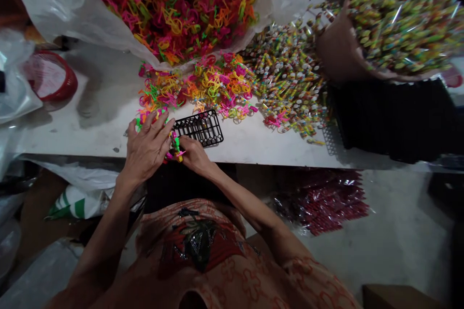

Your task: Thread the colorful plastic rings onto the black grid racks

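My left hand [147, 147] lies flat with its fingers stretched out over a group of small bright plastic pieces at the table's front edge. Green, pink and yellow pieces [176, 142] stick out between my two hands. Beside them my right hand [195, 155] is closed, its fingers curled in toward these pieces; what it grips is hidden. A black plastic rack [199, 128] with rows of slots and round holes lies just beyond my right hand, its left part behind my left fingers. Loose pink, orange, yellow and green plastic pieces [217, 84] are heaped behind the rack.
A large clear bag [181, 9] of similar pieces stands at the back. To its right spreads a pile of small patterned tubes [290, 77], near a full tub [335, 53]. Black racks [395, 118] are stacked at right, a red basket [68, 79] at left. Wrapped red items [326, 203] lie below.
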The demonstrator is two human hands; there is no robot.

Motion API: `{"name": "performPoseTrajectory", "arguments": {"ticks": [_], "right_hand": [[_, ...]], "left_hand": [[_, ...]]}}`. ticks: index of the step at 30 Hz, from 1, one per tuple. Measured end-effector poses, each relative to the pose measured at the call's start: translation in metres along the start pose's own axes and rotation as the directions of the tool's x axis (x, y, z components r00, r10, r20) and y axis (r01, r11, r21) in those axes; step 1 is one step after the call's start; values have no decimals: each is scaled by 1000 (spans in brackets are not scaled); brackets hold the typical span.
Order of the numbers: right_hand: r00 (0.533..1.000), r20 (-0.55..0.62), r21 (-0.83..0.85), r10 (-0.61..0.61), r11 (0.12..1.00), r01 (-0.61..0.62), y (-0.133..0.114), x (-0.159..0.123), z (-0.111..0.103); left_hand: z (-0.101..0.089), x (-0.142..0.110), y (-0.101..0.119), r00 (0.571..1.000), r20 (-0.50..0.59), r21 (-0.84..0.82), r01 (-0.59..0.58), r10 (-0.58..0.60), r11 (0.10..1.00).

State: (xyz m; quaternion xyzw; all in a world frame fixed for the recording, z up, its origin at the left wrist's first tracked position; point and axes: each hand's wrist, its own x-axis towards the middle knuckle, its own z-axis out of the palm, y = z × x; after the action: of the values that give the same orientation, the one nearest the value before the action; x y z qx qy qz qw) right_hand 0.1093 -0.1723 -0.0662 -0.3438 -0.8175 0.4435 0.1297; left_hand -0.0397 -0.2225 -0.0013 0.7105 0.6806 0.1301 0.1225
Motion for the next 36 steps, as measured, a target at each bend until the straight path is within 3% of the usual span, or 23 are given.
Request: {"name": "performPoseTrajectory", "arguments": {"ticks": [5,9,13,16,18,23,27,29,31,34,36], "right_hand": [[995,88,-199,41,980,-23,-15,1,-3],[996,82,-160,39,987,-25,-15,1,-5],[998,57,-83,8,997,-3,-11,-1,-7],[998,65,-112,23,994,-16,-11,-3,-7],[996,84,-148,32,989,-20,-13,-4,-7],[996,87,-180,20,984,-4,-14,-3,-5],[995,95,-162,15,987,0,-13,-1,-1],[998,53,-66,-24,997,28,-7,-3,-6],[996,-69,77,-49,996,54,5,-8,-17],[961,-273,188,41,982,12,28,-23,-40],[941,-324,170,96,985,-42,39,-34,-50]], "left_hand": [[5,0,-3,999,-35,-21,-3,2,1000],[8,-3,-8,995,-103,-56,-7,1,998],[-3,-3,-15,962,-241,-125,104,-132,987],[-13,5,-17,943,-283,-164,134,-177,977],[-14,13,-15,955,-263,-126,110,-140,986],[-1,24,-4,997,-71,54,9,-5,999],[4,24,-2,998,-65,92,9,-3,996],[4,24,-3,998,-57,103,12,-6,995],[2,24,-4,999,-49,112,11,-6,994],[0,22,-4,999,-32,128,4,0,992],[-2,18,-5,1000,-17,139,3,-1,990]]}}
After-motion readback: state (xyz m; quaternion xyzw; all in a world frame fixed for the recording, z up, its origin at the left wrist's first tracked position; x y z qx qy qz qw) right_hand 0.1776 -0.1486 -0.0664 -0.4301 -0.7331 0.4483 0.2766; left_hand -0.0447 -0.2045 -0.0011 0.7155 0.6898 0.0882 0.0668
